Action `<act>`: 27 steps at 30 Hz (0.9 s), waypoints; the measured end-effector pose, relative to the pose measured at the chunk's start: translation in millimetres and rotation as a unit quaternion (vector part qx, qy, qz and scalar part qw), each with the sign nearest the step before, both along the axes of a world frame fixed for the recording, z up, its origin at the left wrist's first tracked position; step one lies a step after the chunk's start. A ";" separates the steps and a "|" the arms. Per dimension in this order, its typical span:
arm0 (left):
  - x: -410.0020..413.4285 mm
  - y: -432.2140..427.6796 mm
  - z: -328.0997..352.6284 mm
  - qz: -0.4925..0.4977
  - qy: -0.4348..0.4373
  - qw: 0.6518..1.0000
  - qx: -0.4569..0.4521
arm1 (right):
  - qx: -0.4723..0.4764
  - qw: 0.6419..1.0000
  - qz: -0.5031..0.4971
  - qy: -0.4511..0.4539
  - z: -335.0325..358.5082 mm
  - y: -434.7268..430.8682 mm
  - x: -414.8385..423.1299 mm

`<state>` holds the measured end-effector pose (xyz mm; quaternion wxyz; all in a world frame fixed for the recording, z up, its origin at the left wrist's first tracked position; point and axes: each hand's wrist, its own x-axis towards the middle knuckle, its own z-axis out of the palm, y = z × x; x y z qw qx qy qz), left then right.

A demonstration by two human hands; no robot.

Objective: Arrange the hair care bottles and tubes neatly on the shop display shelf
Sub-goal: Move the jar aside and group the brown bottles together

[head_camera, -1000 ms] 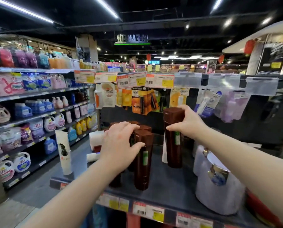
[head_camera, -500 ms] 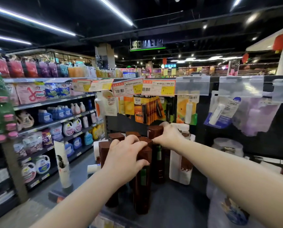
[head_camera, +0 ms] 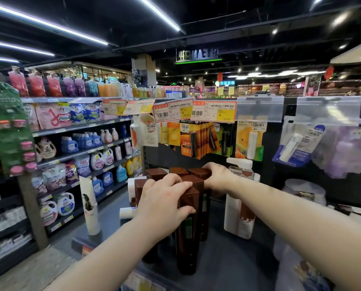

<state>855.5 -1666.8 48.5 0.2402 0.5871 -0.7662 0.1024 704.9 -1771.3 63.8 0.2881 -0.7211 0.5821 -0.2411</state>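
Left fingers curl over the cap of the front bottle, a tall dark-brown plastic bottle with a green label strip. The thumb is clamped on its side, so the left hand has it firmly. Across the cluster, the right hand wraps its fingers round the flat brown cap of the rear bottle, same design, back row.

Both bottles stand upright on the dark grey shelf, packed against matching brown ones. My read: gripping by the tops lets the person slide each one square into the block without knocking its neighbours.

Just right of the group stands a white-and-brown refill pouch. To the left a tall white tube stands on end, and a small white tube lies flat; that one needs standing up, I'd say.

Now the writing. A yellow price tag reads "29.90", the hanging orange packs say "Men", and the overhead sign shows "CLEAN" mirrored. The bottle labels are too small to read.
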 end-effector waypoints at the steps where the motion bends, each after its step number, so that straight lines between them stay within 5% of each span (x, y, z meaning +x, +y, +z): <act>1: -0.7 -0.1 -0.9 -0.003 -0.004 1.000 -0.001 | 0.004 1.000 0.004 0.000 2.5 0.6 -2.0; 16: 3.0 0.1 -9.7 -0.017 -0.007 0.999 -0.030 | -0.046 0.998 0.004 0.038 16.0 11.8 -12.5; 27: 14.2 36.1 -12.0 -0.063 0.076 0.992 -0.073 | -0.132 0.989 -0.041 0.060 33.1 65.8 -30.0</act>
